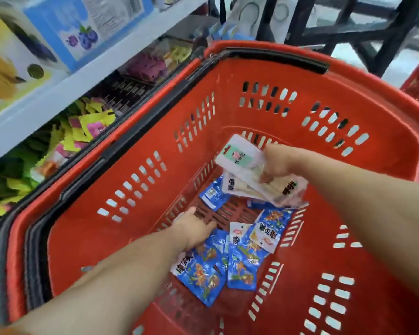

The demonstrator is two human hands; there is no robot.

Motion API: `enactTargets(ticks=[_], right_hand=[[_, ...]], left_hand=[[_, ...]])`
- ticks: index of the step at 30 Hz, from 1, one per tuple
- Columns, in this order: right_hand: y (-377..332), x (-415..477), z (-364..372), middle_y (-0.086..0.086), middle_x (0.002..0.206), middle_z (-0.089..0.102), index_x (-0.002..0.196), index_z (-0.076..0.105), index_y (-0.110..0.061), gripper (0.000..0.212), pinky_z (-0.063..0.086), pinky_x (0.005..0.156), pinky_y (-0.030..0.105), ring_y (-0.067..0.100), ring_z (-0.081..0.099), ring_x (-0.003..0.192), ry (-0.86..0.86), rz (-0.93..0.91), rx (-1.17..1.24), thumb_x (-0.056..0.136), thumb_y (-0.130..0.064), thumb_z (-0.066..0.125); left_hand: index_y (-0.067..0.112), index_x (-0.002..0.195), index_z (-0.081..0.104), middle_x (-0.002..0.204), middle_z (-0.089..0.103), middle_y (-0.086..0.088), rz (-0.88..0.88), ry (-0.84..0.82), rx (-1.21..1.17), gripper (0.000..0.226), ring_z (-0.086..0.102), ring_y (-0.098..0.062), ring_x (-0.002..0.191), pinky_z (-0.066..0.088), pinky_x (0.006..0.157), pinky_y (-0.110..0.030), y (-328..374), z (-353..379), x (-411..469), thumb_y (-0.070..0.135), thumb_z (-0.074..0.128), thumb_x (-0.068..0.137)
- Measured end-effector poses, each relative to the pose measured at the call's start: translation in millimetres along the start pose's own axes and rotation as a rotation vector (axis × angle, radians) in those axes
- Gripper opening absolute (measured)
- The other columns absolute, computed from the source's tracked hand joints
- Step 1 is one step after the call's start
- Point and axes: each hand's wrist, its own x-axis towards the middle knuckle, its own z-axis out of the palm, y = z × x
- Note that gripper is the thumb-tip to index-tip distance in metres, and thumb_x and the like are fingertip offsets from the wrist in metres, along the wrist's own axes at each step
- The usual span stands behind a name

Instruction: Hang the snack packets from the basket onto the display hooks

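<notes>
Bare forearms (107, 286) enter from the bottom edge and reach down into a red plastic basket (228, 110) with slotted walls. The right hand (278, 163) is raised above the basket floor near the far wall. Its fingers are curled round a fanned bundle of white snack packets (242, 163), some printed with black characters and the top one with a green and pink label. The left hand (194, 229) is lower, down at the basket floor, with its fingertips on the edge of a heap of blue snack packets (203, 276). Blur hides whether it grips any of them or only touches.

The blue heap lies overlapping on the floor, spread from the middle toward the right wall. A single blue packet (213, 195) lies apart from it, just below the white bundle. Black folding handles (276, 57) lie flat along the basket's rim.

Left of the basket runs a white shelf edge (58, 93). It carries a pale blue carton with a blueberry picture (87, 27), and loose yellow and pink sachets (82, 126) are piled beneath it. A black metal frame (348, 27) stands beyond the far rim.
</notes>
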Motion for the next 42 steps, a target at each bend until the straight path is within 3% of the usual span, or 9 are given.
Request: enactTargets(ticks=[5, 10, 14, 20, 23, 27, 32, 36, 42], right_hand=[[5, -1, -12, 0.002, 0.079, 0.058, 0.075, 0.053, -0.011, 0.026, 0.039, 0.061, 0.028, 0.021, 0.055, 0.072, 0.015, -0.014, 0.149, 0.079, -0.019, 0.078], [9, -7, -29, 0.0, 0.076, 0.059, 0.077, 0.053, -0.014, 0.024, 0.04, 0.054, 0.026, 0.016, 0.055, 0.066, 0.086, -0.042, 0.273, 0.081, -0.015, 0.077], [9, -17, -49, 0.006, 0.082, 0.063, 0.08, 0.053, -0.013, 0.028, 0.046, 0.059, 0.031, 0.022, 0.059, 0.074, 0.125, -0.084, 0.205, 0.076, -0.017, 0.08], [-1, -53, -107, 0.008, 0.089, 0.072, 0.093, 0.064, -0.009, 0.029, 0.056, 0.076, 0.039, 0.027, 0.068, 0.083, 0.192, -0.274, 0.271, 0.072, -0.015, 0.084], [-11, -63, -122, 0.016, 0.099, 0.072, 0.103, 0.064, -0.003, 0.03, 0.058, 0.079, 0.047, 0.03, 0.069, 0.087, 0.24, -0.486, 0.78, 0.076, 0.003, 0.075], [-37, -73, -128, 0.016, 0.101, 0.07, 0.113, 0.061, -0.004, 0.039, 0.057, 0.084, 0.047, 0.031, 0.067, 0.091, 0.224, -0.639, 1.311, 0.077, 0.007, 0.064], [-64, -87, -133, 0.01, 0.114, 0.069, 0.134, 0.047, -0.019, 0.067, 0.056, 0.085, 0.052, 0.034, 0.068, 0.103, 0.261, -0.665, 1.388, 0.074, 0.006, 0.066], [-83, -96, -132, -0.032, 0.119, 0.06, 0.149, 0.01, -0.05, 0.11, 0.057, 0.086, 0.042, 0.014, 0.068, 0.106, 0.446, -0.813, 1.257, 0.078, 0.011, 0.07], [-108, -101, -123, -0.022, 0.152, 0.032, 0.138, 0.038, -0.054, 0.082, 0.037, 0.111, 0.047, 0.007, 0.037, 0.139, 0.555, -0.884, 1.016, 0.076, -0.014, 0.073]], left_hand=[[0.011, 0.134, 0.044, 0.138, 0.038, -0.015, -0.1, -0.075, -0.076, 0.06, 0.035, -0.032, 0.13, 0.03, 0.102, -0.047, 3, -13, -1, 0.019, 0.071, 0.081], [0.01, 0.113, 0.063, 0.12, 0.064, -0.012, -0.064, -0.142, -0.081, 0.032, 0.061, -0.032, 0.111, 0.05, 0.087, -0.04, -7, -45, 0, 0.019, 0.07, 0.083], [0.015, 0.104, 0.062, 0.11, 0.067, -0.006, -0.099, -0.114, -0.135, 0.032, 0.064, -0.029, 0.101, 0.045, 0.068, -0.031, -25, -122, -21, 0.032, 0.073, 0.08], [0.011, 0.072, 0.052, 0.063, 0.052, 0.001, -0.265, 0.336, -0.762, 0.03, 0.052, -0.02, 0.065, 0.04, 0.059, -0.034, -57, -200, -117, 0.03, 0.075, 0.079], [0.01, 0.088, 0.071, 0.083, 0.074, 0.002, -0.283, 0.718, -1.491, 0.006, 0.064, -0.013, 0.074, 0.051, 0.075, -0.032, -65, -193, -153, 0.013, 0.073, 0.083], [0.013, 0.099, 0.071, 0.1, 0.075, -0.005, -0.389, 1.051, -1.913, 0.018, 0.07, -0.023, 0.093, 0.054, 0.084, -0.044, -65, -185, -166, 0.021, 0.062, 0.087], [0.003, 0.11, 0.066, 0.113, 0.069, -0.017, -0.43, 1.312, -2.103, 0.032, 0.063, -0.035, 0.11, 0.045, 0.102, -0.052, -76, -194, -179, 0.012, 0.063, 0.081], [0.0, 0.112, 0.065, 0.107, 0.071, -0.017, -0.397, 1.383, -2.241, 0.043, 0.066, -0.036, 0.101, 0.054, 0.09, -0.05, -83, -194, -186, 0.012, 0.067, 0.071], [0.001, 0.119, 0.061, 0.114, 0.069, -0.017, -0.257, 1.478, -2.245, 0.038, 0.066, -0.033, 0.105, 0.053, 0.091, -0.05, -83, -204, -196, 0.006, 0.061, 0.082]])
